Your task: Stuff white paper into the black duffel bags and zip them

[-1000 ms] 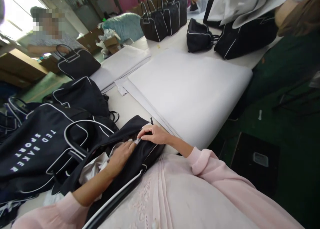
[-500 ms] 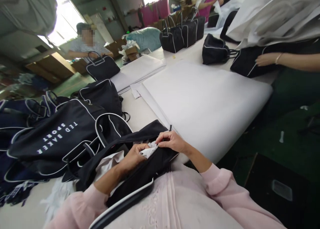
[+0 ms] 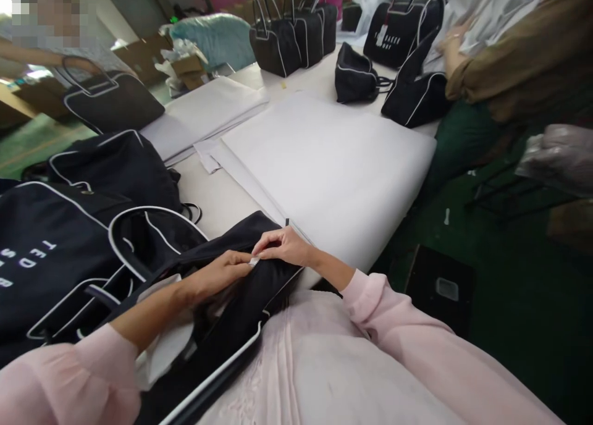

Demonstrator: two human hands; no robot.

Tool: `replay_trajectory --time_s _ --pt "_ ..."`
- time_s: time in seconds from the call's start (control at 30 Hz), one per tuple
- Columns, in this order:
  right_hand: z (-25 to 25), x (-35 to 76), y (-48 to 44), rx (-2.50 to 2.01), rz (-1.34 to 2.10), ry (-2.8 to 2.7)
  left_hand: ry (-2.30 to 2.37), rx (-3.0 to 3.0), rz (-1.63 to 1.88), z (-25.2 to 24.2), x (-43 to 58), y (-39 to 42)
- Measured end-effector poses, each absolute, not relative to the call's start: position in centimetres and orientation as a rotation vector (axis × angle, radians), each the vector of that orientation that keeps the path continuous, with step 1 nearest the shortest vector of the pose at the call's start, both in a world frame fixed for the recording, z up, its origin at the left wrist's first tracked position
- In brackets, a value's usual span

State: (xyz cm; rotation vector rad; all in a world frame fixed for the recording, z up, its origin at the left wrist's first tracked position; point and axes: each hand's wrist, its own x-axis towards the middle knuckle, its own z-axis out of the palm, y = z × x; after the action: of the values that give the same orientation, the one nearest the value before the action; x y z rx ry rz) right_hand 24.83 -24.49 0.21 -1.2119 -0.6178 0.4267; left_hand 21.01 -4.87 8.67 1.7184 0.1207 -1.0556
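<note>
An open black bag (image 3: pixel 273 289) with white piping lies in front of me against my body. My left hand (image 3: pixel 227 272) reaches over its opening, with the fingers closed on a small white piece (image 3: pixel 254 261), paper or cloth. At the same spot, the thumb and forefinger of my right hand (image 3: pixel 282 246) pinch together and meet the white piece at the bag's top edge. More white stuffing (image 3: pixel 169 345) shows inside the bag under my left forearm. A white-edged handle (image 3: pixel 217 369) lies along my front.
Black bags with white lettering (image 3: pixel 41 252) are piled at left. White sheets (image 3: pixel 324 159) cover the middle of the table (image 3: pixel 204 193). Finished-looking bags (image 3: pixel 278 45) stand at the back. A co-worker in a brown sleeve (image 3: pixel 509 60) is at right; another person handles a bag (image 3: pixel 115 100) at left.
My view has swung to the right. Less of the white piece shows between my hands, and my left hand has drawn closer to my right. The right-hand co-worker has come further into view.
</note>
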Motion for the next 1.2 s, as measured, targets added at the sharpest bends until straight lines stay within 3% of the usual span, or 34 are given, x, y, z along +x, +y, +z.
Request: replay_trajectory --time_s 0.13,0.37,0.67,0.87,1.0,1.2 --pt "-0.2 25.2 -25.5 -1.287 0.420 -0.799 0.230 1.371 -1.141 8.9 20.3 -5.3" --pt "-0.3 26.4 -26.1 -1.152 0.642 -0.808 0.601 1.279 -1.165 5.6 19.7 -9.4" --pt "-0.1 26.3 -24.3 -1.043 0.558 -0.860 0.655 1.186 -1.093 7.2 19.1 -7.0" --pt "-0.5 26.6 -27.2 -1.194 0.262 -0.613 0.609 1.441 -0.914 8.4 19.8 -7.7" --pt "0.6 27.1 -29.6 -1.512 -0.006 -0.397 0.520 1.770 -0.720 9.7 18.6 -5.7" --pt "2.8 27.6 -24.8 -2.168 -0.238 -0.831 0.454 2.401 -0.223 7.6 18.8 -2.5"
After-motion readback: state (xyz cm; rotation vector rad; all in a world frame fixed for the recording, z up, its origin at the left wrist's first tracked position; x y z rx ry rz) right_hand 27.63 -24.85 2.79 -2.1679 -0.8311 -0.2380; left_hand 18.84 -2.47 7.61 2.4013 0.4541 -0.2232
